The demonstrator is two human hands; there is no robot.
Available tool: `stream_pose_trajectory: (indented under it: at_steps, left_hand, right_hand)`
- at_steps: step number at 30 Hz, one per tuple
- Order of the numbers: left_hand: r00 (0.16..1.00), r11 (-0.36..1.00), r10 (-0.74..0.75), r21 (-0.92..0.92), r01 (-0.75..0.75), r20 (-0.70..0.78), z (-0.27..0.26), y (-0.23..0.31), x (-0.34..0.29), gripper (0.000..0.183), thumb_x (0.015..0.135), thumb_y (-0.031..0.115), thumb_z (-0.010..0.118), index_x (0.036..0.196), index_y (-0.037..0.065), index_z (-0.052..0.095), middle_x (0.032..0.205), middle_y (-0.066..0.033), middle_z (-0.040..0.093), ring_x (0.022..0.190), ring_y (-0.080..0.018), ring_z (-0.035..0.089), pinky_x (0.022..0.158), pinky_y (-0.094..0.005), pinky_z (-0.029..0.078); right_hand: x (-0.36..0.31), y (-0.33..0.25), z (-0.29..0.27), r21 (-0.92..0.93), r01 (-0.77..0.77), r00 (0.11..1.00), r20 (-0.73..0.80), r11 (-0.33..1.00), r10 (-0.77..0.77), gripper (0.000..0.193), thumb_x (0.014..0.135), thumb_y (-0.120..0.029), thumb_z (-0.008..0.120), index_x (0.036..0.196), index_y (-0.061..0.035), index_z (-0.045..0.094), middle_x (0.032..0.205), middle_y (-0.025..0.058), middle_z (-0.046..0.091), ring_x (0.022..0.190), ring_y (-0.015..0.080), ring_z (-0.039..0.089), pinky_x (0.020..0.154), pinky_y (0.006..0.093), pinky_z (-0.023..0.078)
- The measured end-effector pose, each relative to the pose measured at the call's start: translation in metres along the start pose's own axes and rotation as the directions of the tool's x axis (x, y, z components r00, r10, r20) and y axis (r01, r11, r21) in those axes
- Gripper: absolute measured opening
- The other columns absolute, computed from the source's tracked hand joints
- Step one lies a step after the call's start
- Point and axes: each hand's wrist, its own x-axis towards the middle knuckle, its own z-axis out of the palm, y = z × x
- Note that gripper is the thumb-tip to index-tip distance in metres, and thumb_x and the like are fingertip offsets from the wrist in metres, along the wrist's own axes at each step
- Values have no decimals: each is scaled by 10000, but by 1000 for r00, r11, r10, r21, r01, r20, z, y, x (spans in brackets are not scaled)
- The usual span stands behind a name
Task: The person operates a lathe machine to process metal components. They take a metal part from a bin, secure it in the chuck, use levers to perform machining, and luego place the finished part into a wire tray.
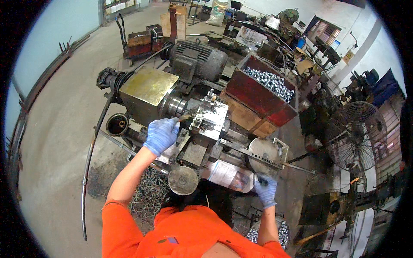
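Your left hand (161, 136), in a blue fabric glove, sits left of the frame's centre, fingers closed around a slim brownish tool (184, 117), its exact kind too small to tell. The tool's long axis runs slightly upward to the right, its free end pointing toward the blocky, grimy metal tool post (213, 118), just beside the smooth, round steel spindle (175, 104). Your right hand (264, 189), right of centre and low, curls at a dark knob (260, 180) beside a glossy printed sheet (230, 175); I cannot tell whether it grips.
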Motion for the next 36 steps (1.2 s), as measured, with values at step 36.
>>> stream_pose_trajectory:
  at_steps: [36]
  left_hand:
    - [873,854,-281,-311,416,398,44,-83,-94,366,909,294,547,964,-58,628,828,-81,661,669,-127,553,635,-282,458]
  right_hand:
    - [-279,255,-137,-512,-834,369,-242,205,897,446,697,-489,667,871,-79,700,902,165,668,858,316,637,800,362,490]
